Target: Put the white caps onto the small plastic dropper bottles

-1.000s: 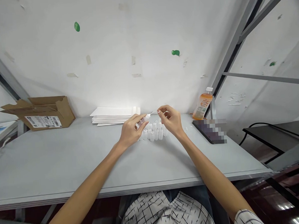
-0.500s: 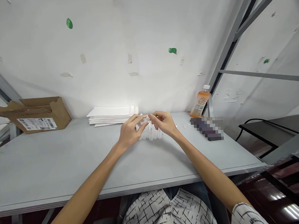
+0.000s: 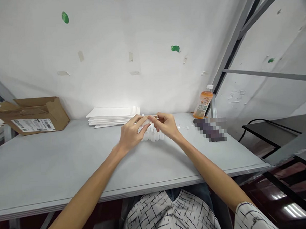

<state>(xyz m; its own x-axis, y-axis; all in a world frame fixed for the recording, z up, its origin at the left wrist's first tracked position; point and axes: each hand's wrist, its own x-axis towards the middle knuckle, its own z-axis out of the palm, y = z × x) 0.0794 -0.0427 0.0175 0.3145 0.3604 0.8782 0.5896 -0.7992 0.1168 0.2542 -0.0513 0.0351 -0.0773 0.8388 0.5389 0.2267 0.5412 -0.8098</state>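
My left hand [image 3: 132,132] is closed, its fingertips meeting those of my right hand [image 3: 167,124] over the table. A thin white strand [image 3: 157,117] curves up at the pinched thumb and finger of my right hand. Whatever my left hand pinches is too small and too covered to name. Just below and behind the fingers, several white rounded pieces [image 3: 153,136] lie bunched side by side on the table, partly hidden by both hands.
Left of my hands lies a stack of white flat envelopes or sheets [image 3: 109,116]. An open cardboard box [image 3: 37,117] stands at the far left. To the right are an orange drink bottle [image 3: 203,103] and a pixelated dark object [image 3: 210,130]. The grey table [image 3: 68,166] meets a white wall.
My right fingertips have shifted slightly left against my left fingers, and the white strand now shows above them. The whole view has moved a little.
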